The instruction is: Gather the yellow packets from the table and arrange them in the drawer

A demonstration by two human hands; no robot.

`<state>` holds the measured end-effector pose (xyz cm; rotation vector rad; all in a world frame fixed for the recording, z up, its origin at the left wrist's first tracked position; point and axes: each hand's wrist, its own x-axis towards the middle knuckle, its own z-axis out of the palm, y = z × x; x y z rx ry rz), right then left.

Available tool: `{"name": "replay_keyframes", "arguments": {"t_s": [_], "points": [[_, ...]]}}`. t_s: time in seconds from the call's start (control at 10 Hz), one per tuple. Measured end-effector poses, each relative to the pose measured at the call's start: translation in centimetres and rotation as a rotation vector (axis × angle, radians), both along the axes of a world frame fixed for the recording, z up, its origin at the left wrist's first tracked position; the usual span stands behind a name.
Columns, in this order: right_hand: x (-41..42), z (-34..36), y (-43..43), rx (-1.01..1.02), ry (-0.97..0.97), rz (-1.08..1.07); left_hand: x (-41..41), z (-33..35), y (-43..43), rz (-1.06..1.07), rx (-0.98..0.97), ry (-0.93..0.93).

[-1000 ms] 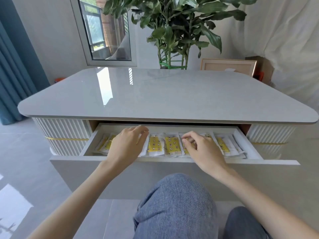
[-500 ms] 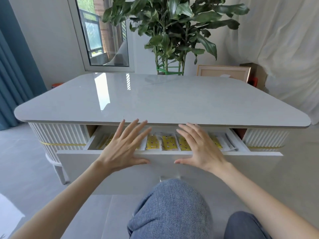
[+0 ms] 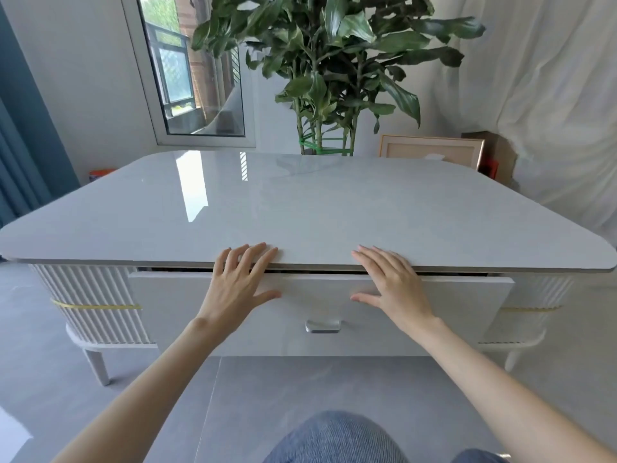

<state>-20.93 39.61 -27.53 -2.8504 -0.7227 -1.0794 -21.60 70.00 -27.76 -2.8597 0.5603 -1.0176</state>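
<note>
The white drawer (image 3: 317, 305) sits almost fully pushed into the table (image 3: 317, 208); only a thin dark gap shows along its top edge. The yellow packets are hidden inside it. My left hand (image 3: 238, 285) lies flat on the drawer front, left of centre, fingers spread and reaching over the table edge. My right hand (image 3: 390, 287) lies flat on the front, right of centre, fingers spread too. Neither hand holds anything. A small silver handle (image 3: 322, 325) sits on the drawer front between and below my hands.
The glossy grey tabletop carries nothing. A large potted plant (image 3: 330, 61) and a wooden picture frame (image 3: 430, 151) stand behind the table. A window is at the back left, a white drape on the right. My knees in jeans (image 3: 337, 439) are below the drawer.
My hands left the packets inside the drawer and went flat against its front. The drawer slid inward from wide open to nearly shut, hiding the packets.
</note>
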Motion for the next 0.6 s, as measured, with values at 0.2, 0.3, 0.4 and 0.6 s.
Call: {"name": "replay_keyframes", "arguments": {"t_s": [0.2,0.3,0.4,0.6], "points": [[0.8,-1.2,0.7,0.05,-0.154,-0.019,0.7,-1.1,-0.7,0.026,-0.095,-0.156],[0.7,-1.2,1.4,0.063,-0.163,-0.066,0.9,-1.2,-0.9,0.05,-0.117,-0.154],[0.6,-1.5,1.8,0.086,-0.151,-0.115,0.7,-1.4,-1.5,0.081,-0.153,-0.133],[-2.9,1.0,1.3,0.516,0.061,0.084,-3.0,-0.8,-2.7,-0.012,-0.344,-0.124]]}}
